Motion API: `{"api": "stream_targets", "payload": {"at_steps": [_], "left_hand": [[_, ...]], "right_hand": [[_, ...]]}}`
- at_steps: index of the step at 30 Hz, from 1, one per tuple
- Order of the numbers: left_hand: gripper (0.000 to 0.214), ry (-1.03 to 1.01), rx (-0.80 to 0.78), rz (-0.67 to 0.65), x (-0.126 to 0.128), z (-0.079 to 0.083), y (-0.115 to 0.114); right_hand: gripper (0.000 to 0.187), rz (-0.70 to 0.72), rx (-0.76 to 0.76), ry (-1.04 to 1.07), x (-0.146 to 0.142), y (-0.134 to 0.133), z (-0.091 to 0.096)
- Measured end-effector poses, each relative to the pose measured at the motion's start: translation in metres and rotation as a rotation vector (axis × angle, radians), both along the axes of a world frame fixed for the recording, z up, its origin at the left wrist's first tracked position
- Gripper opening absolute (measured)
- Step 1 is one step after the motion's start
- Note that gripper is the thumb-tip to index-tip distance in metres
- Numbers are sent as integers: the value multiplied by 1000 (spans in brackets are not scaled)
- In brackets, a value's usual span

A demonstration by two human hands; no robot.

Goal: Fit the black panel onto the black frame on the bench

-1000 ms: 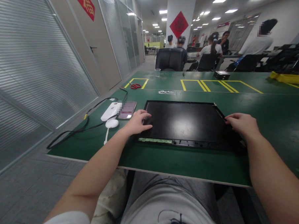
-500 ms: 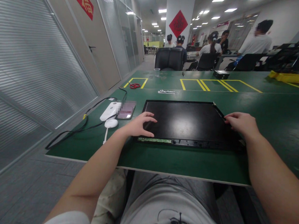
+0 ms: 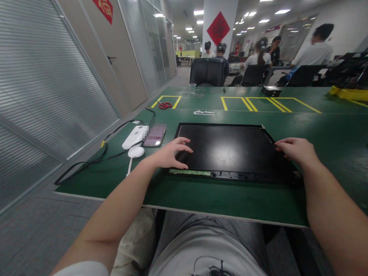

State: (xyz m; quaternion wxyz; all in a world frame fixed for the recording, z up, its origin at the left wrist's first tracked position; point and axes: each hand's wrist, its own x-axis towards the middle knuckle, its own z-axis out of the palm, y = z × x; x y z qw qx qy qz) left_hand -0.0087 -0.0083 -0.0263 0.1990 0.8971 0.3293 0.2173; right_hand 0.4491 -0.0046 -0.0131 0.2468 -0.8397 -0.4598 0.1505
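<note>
A black flat display panel (image 3: 229,150) lies on the green table with its long near edge toward me. A green circuit strip (image 3: 190,172) runs along the left part of that edge. My left hand (image 3: 174,153) is at the panel's left side, its thumb and fingers spread over the edge. Closed in a pinch, my right hand (image 3: 297,152) has thumb and forefinger on the panel's right rim. The fingertips' exact grip there is partly hidden.
Left of the panel are a phone (image 3: 155,136), a white box-like device (image 3: 135,137), a round white piece (image 3: 136,152) and a black cable (image 3: 79,164). Beyond it lie red-handled scissors (image 3: 165,105), small white strips (image 3: 203,113), a plastic cup (image 3: 192,88) and a black box (image 3: 271,91).
The whole view has shifted very slightly. Both hands and the panel keep the same places relative to each other.
</note>
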Motion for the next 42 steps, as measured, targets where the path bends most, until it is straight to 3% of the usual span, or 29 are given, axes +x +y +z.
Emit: {"api": "stream_targets", "payload": {"at_steps": [17,28,42], "left_hand": [[55,35,-94,-22,-8,9,-2],[54,39,-39,-46,-9,8,0],[58,62,-92,27,-9,10,-3]], "right_hand": [[26,-2,44,4,-1,-3,1],[26,-28,41,41,2,0,-3],[27,14,34,-41,6,2,-4]]}}
